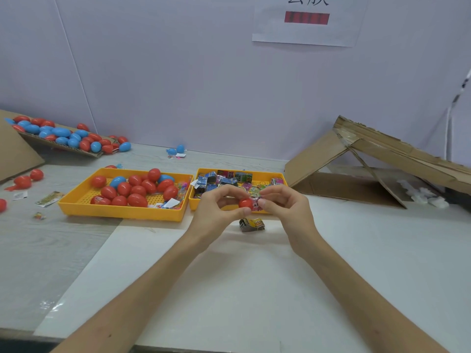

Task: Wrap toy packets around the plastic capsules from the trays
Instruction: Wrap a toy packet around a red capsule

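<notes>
My left hand (216, 207) pinches a red plastic capsule (245, 203) above the table, in front of the trays. My right hand (285, 205) pinches a pink printed toy packet (257, 203) that lies against the capsule's right side. The left yellow tray (122, 212) holds several red and blue capsules and a few packets. The right yellow tray (254, 173) holds several folded toy packets. A wrapped yellow-and-black packet (251, 224) lies on the table just below my hands.
A cardboard flap (61, 146) at the far left carries several red and blue capsules. Loose capsules (25, 180) and packets (48, 198) lie left of the trays. A folded cardboard box (369, 169) stands at the right. A white sheet (229, 276) covers the near table.
</notes>
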Demonstrator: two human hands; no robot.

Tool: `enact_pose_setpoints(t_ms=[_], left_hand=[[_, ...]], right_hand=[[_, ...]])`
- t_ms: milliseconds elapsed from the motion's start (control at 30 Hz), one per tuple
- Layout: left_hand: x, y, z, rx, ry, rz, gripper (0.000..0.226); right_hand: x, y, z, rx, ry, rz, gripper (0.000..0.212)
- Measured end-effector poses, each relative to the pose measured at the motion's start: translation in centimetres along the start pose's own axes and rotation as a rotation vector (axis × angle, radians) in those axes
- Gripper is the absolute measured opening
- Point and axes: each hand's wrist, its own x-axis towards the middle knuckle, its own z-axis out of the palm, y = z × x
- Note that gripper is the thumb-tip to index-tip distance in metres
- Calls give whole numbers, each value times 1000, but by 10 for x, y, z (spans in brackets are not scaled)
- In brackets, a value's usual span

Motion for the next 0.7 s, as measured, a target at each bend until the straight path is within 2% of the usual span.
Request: enact_pose_setpoints(t_ms=[267,567,700], left_hand=[[1,0,0,6,12,7,26],[1,-1,0,35,23,11,25],[1,-1,0,25,27,7,25]], right_hand=[[-2,-3,1,16,-3,-14,18],[-2,-6,0,88,-29,60,25],[-1,-5,1,127,-37,97,20]])
